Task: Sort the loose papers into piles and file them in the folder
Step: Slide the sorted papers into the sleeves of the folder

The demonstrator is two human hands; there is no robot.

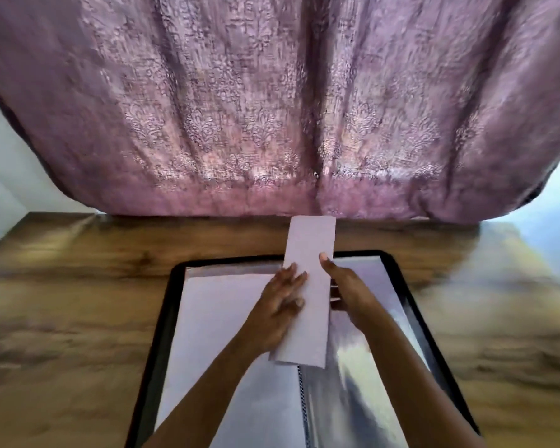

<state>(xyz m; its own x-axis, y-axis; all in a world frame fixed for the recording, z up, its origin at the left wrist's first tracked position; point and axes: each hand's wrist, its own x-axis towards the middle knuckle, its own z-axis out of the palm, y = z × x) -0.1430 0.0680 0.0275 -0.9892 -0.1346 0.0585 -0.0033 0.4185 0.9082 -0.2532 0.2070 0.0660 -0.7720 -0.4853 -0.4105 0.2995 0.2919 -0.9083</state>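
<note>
Paper (pixel 314 312), a long narrow piece, is held just above the middle of the open folder (pixel 162 318), which lies flat on the wooden table (pixel 62 286) in front of a mauve curtain (pixel 272 108). Its long axis runs away from the person, nearly in line with the folder's binding (pixel 302 402), and its far end reaches past the folder's top edge over the bare table. The left hand (pixel 278 308) lies on the paper's left side with its fingers straight and spread, pressing rather than gripping. The right hand (pixel 349 292) pinches the right edge, thumb on top and fingers curled beneath. Both hands meet the paper at about its middle, so neither is clearly nearer; the right hand alone has a real hold. To the left of the binding a white sheet (pixel 214 318) already lies in the folder; to the right lies a shiny plastic pocket (pixel 362 367), which looks empty, though glare and blur make that uncertain. The paper sits over the binding, between the two pages, so the next move probably turns on which side it goes to. Where the pocket opens cannot be seen. The right hand would likely guide the paper in while the left steadies it, and the thin plastic may buckle or cling.
</note>
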